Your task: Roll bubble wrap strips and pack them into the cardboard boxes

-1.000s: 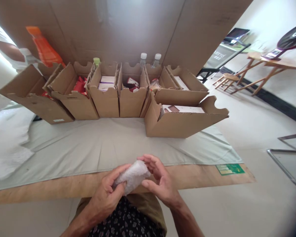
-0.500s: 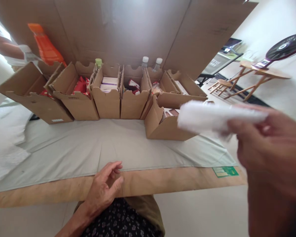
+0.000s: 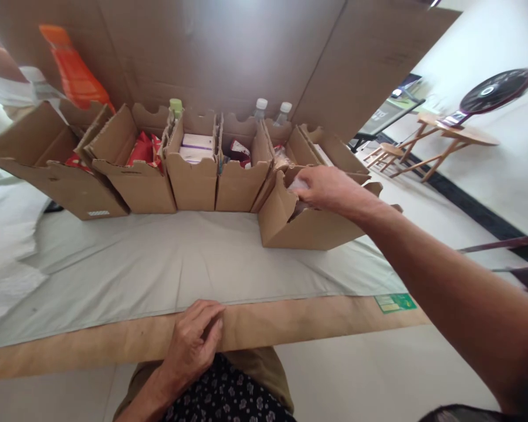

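My right hand (image 3: 325,184) reaches over the front right cardboard box (image 3: 310,228), its fingertips down inside the opening. They are closed on a white, soft-looking wrapped bundle (image 3: 297,184). Most of the bundle is hidden by the hand and the box wall, so I cannot tell what it wraps. My left hand (image 3: 196,335) rests on the wooden front edge of the table (image 3: 136,339). Its fingers are loosely bent, with a gap to the thumb and nothing held.
Several open cardboard boxes (image 3: 191,184) stand in a row before a tall cardboard panel (image 3: 229,58). They hold red packets (image 3: 141,151) and white cartons (image 3: 196,142). An orange bottle (image 3: 77,73) rises at left, above white bubble wrap (image 3: 9,252). A fan (image 3: 493,91) stands far right.
My right hand has moved left and away from me, taking the white bundle from in front of the box into its opening. My left hand has settled on the table edge, fingers more bent.
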A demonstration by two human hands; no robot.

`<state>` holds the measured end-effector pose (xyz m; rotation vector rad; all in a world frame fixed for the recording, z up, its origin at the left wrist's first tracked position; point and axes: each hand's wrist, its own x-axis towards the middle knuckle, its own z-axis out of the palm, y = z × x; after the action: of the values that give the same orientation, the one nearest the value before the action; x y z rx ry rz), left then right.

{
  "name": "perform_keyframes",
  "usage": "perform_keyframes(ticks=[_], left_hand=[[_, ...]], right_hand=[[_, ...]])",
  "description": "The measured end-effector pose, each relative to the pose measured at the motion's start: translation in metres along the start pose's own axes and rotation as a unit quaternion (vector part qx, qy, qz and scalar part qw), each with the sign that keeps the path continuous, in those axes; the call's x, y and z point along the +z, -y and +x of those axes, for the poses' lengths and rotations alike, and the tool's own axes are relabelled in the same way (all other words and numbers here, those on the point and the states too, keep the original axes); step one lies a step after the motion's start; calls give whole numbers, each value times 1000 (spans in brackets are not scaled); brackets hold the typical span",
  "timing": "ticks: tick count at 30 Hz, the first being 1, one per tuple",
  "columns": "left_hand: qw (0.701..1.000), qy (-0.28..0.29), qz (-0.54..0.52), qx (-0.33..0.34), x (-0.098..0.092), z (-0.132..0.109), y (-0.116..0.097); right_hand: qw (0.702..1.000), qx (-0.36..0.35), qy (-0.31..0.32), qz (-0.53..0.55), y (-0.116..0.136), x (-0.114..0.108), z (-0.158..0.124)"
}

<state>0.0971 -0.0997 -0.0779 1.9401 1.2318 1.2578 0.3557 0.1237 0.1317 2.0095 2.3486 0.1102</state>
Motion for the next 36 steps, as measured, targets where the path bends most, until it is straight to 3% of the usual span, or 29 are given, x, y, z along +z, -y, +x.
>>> perform_keyframes(ticks=[4, 7, 11, 13, 18, 24, 27, 30, 33, 36], left_hand=[[1000, -1, -10, 5, 0, 0, 0], [1000, 5, -12, -2, 0, 0, 0], [1000, 0, -14, 0, 1, 0, 1], [1000, 1, -12, 3, 1, 0, 2], [1000, 2, -5, 5, 0, -1, 1], [1000, -8, 6, 29, 2, 0, 2], [999, -21, 19, 36, 0, -2, 0], [998, -36, 40, 28, -8, 2, -11], [998, -31, 51, 17, -15, 17, -28], [999, 9, 36, -10, -5, 48, -40]], right_hand=[[998, -1, 59, -15, 3, -9, 0], [987, 60, 104, 107, 1, -13, -3], [960, 134, 75, 235, 5, -9, -5], [966, 115, 68, 219, 8, -5, -3], [997, 14, 78, 24, 5, 9, 5], [997, 6, 63, 41, -1, 7, 7], [990, 28, -36, 132, -10, -8, -21], [946, 30, -231, 225, -32, -8, -75], [878, 114, -367, 285, -65, 24, -133], [825, 215, -385, 354, -101, 75, -170]])
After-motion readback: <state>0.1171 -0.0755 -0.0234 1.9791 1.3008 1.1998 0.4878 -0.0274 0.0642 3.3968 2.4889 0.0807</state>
